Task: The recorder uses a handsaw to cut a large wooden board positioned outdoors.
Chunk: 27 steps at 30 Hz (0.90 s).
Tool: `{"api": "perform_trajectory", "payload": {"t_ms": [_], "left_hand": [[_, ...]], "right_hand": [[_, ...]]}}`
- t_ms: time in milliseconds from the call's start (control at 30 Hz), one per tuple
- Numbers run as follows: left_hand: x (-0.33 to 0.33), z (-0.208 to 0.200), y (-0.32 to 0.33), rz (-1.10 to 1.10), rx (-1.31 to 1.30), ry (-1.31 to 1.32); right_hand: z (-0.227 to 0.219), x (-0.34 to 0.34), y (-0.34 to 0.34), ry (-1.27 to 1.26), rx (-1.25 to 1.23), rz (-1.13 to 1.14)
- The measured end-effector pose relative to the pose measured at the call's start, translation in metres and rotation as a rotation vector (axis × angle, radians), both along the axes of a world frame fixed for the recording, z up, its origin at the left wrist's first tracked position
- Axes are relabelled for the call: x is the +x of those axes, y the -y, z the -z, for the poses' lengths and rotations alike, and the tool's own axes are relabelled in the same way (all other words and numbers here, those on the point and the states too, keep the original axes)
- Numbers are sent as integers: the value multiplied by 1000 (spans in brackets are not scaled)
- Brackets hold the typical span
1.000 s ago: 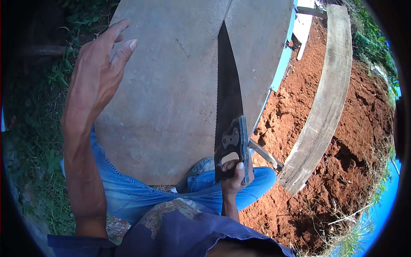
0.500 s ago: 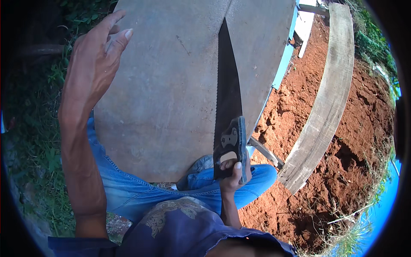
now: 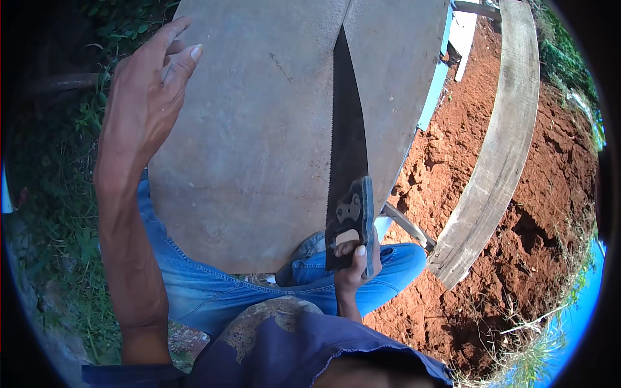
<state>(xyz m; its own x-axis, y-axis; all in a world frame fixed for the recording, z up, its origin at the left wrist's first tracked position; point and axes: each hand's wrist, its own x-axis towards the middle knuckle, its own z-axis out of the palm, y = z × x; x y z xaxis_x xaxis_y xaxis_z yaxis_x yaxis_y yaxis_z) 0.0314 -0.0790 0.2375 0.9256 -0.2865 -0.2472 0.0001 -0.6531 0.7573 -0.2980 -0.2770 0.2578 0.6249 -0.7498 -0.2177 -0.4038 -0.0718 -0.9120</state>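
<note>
A handsaw (image 3: 348,123) with a dark blade and a dark, blue-edged handle points away from me over a large flat grey-brown sheet (image 3: 239,142). Its tip meets a thin slit that runs on to the sheet's far side. My right hand (image 3: 352,265) is wrapped round the saw's handle at the near edge, thumb on top. At the sheet's far left edge is my left hand (image 3: 145,87), thumb and index finger apart, nothing visible between them. Its other fingers are partly hidden, and whether it presses on the sheet I cannot tell.
My legs in blue jeans (image 3: 213,291) are folded at the sheet's near edge. To the right, a long weathered plank (image 3: 495,142) lies above red soil (image 3: 453,149), near a short wooden bar (image 3: 406,225). Light-blue strips (image 3: 433,94) show under the sheet's right edge. Green plants (image 3: 71,258) grow at left.
The whole view has shifted slightly. The saw stays nearly in the same place on the sheet, with my right hand still round its handle. My left hand keeps its pose.
</note>
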Motion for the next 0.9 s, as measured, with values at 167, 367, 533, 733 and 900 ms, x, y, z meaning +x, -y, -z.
{"api": "perform_trajectory", "payload": {"t_ms": [167, 367, 533, 733, 900], "left_hand": [[-5, -3, 15, 10, 23, 98], [-6, 0, 7, 81, 56, 15], [1, -5, -4, 18, 73, 0], [-3, -1, 32, 52, -8, 51], [6, 9, 20, 77, 48, 4]], "right_hand": [[112, 142, 75, 137, -116, 3], [124, 180, 90, 97, 22, 10], [-7, -4, 10, 4, 37, 23], [145, 219, 128, 126, -102, 14], [113, 147, 65, 112, 12, 9]]}}
